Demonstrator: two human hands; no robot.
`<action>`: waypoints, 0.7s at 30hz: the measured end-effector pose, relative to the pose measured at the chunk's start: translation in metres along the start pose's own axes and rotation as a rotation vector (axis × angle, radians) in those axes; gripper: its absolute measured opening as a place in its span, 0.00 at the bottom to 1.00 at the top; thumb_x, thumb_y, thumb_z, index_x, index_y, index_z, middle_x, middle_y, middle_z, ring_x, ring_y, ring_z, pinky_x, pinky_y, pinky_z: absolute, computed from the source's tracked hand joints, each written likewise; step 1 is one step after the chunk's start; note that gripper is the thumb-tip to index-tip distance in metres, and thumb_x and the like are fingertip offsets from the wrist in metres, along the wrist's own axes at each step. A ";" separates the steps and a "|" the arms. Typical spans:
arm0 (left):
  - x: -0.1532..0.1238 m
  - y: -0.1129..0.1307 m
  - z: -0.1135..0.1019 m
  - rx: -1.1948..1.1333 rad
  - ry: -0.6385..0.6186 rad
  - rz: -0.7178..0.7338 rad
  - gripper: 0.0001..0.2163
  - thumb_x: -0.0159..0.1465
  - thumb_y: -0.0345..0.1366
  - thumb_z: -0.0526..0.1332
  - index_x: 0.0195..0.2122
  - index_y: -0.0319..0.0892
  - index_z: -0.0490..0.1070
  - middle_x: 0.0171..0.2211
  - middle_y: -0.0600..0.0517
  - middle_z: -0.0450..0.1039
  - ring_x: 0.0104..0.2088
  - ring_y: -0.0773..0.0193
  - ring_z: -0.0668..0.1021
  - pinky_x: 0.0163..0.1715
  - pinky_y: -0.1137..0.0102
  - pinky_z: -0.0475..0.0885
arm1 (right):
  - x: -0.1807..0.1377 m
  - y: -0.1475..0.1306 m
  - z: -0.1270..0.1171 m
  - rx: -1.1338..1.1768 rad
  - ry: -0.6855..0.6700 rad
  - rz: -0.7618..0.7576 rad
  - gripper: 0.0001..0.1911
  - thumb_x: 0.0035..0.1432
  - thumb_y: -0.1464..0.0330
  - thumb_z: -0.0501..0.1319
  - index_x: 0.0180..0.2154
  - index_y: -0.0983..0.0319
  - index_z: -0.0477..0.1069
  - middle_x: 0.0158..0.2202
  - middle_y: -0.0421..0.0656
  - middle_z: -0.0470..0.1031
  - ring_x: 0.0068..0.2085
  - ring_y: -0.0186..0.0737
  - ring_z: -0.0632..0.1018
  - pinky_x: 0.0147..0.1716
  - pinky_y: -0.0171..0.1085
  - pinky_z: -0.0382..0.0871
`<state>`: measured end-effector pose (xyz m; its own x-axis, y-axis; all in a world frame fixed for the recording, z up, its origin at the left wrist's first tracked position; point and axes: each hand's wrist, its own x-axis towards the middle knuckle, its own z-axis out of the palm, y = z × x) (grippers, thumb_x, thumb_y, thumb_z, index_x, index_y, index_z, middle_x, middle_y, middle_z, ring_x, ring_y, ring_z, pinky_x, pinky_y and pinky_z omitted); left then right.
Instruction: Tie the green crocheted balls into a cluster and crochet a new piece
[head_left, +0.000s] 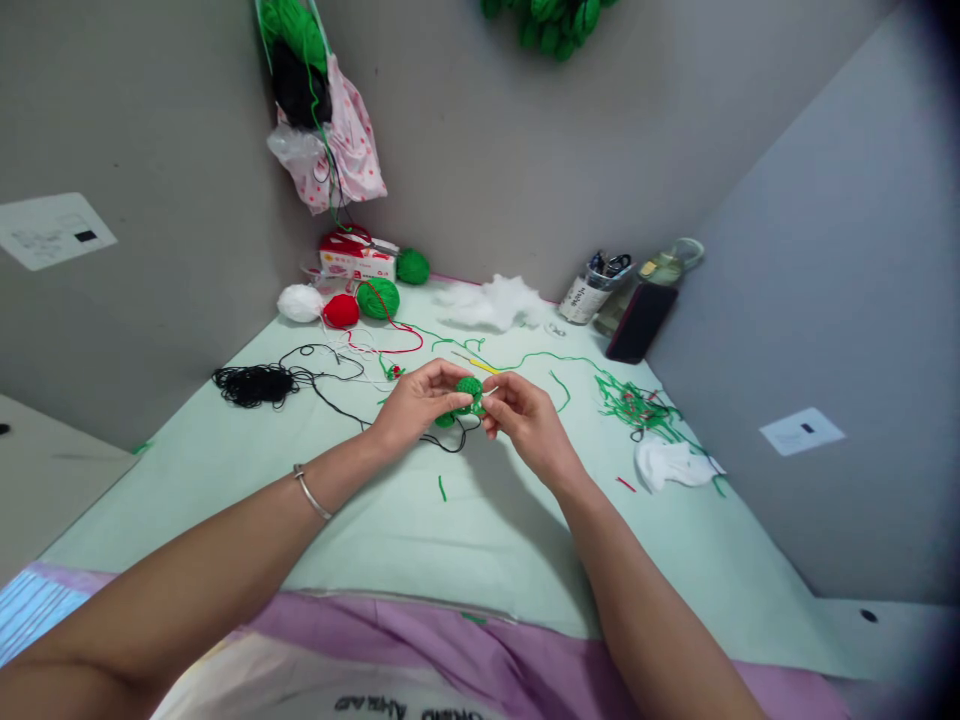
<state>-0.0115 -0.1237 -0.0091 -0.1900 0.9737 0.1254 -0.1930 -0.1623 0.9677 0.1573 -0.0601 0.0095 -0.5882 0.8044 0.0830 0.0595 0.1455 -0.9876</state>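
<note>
A small green crocheted piece (469, 386) is held above the table between both hands. My left hand (424, 398) pinches it from the left, thumb in front. At its right edge, the fingers of my right hand (521, 408) are closed on the piece. A short whitish strand or tip (491, 390) shows by the right fingertips; what it is I cannot make out. Black yarn (450, 447) loops on the table below the hands. Just behind them lies a yellow-handled crochet hook (480, 362), partly hidden by the right fingers.
Back left are white (300, 303), red (341, 311) and green (379, 298) yarn balls and a box (358, 263) with scissors on it. A black yarn skein (255, 384) lies left. White stuffing (495, 302), a pen cup (585, 297), a phone (642, 322) and green scraps (637, 405) lie behind and right.
</note>
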 end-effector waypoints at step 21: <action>-0.001 0.005 -0.004 -0.140 -0.150 -0.108 0.13 0.60 0.40 0.70 0.43 0.41 0.75 0.35 0.53 0.75 0.36 0.66 0.77 0.37 0.71 0.69 | -0.001 0.004 -0.006 -0.418 0.145 -0.261 0.19 0.55 0.58 0.69 0.23 0.60 0.65 0.21 0.36 0.64 0.24 0.32 0.61 0.26 0.36 0.56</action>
<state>-0.0158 -0.1260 -0.0054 -0.0175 0.9978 0.0639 -0.3381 -0.0660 0.9388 0.1633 -0.0568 0.0060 -0.5104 0.7779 0.3664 0.2609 0.5462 -0.7960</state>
